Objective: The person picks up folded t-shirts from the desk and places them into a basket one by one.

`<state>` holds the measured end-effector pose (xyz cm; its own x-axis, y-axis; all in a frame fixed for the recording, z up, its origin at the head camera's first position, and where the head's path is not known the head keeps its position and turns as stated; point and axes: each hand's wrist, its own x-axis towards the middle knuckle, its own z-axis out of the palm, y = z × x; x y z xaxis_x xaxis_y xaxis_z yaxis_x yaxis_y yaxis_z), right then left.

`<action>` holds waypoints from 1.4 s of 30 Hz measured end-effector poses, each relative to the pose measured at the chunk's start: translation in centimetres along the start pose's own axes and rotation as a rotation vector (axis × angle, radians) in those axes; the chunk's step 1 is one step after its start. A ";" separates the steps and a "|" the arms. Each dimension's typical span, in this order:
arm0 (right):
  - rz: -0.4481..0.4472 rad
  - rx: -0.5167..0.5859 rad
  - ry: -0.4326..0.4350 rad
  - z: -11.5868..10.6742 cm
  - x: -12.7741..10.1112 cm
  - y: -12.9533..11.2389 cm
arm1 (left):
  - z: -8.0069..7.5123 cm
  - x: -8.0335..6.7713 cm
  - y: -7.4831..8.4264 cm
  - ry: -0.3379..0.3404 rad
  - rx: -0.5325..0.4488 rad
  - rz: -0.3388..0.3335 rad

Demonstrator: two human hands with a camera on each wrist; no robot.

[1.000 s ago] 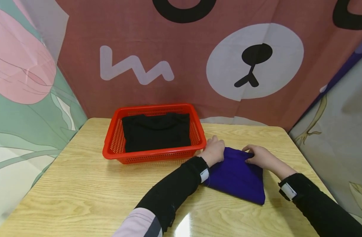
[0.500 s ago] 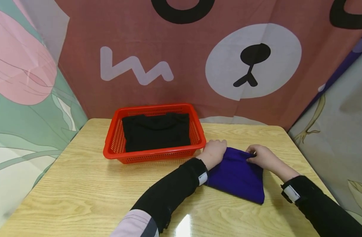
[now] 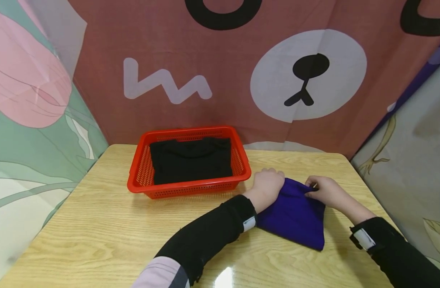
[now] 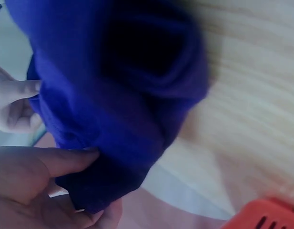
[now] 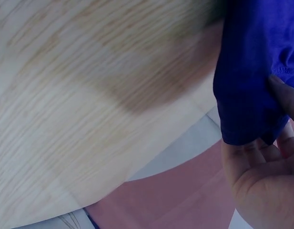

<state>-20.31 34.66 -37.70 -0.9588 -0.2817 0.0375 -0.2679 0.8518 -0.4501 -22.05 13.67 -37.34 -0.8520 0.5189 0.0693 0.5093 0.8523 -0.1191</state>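
A folded blue cloth [image 3: 295, 216] lies on the wooden table [image 3: 97, 224], right of a red basket [image 3: 141, 176]. My left hand [image 3: 267, 186] grips the cloth's far left corner, thumb and fingers pinching the fabric [image 4: 118, 157] in the left wrist view. My right hand [image 3: 322, 191] pinches the far right corner; in the right wrist view the blue fabric [image 5: 251, 86] hangs over its fingers [image 5: 261, 157]. That far edge is raised slightly off the table.
The red basket holds a folded black garment [image 3: 191, 160]. Printed fabric backdrops stand behind [image 3: 241, 72] and at both sides of the table. Bare wood runs along the table's front and left.
Both hands have shifted a little to the right with the cloth, and its far edge has bunched up between them.
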 end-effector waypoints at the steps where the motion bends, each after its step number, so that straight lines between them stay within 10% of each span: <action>1: 0.003 0.001 0.000 -0.1 -0.1 0.0 | -0.2 -0.1 0.1 0.000 -0.004 0.000; 21: -0.050 -0.016 0.134 -3.1 -1.2 -1.8 | -4.9 -3.6 -2.8 0.096 -0.235 0.149; 42: -0.188 -0.170 0.409 -8.0 -2.6 -5.4 | -8.9 -6.1 -4.8 0.369 -0.413 0.259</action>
<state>-17.10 34.32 -28.20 -0.8419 -0.2698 0.4673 -0.4189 0.8727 -0.2509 -18.24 7.02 -28.42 -0.6339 0.6382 0.4369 0.7619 0.6124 0.2108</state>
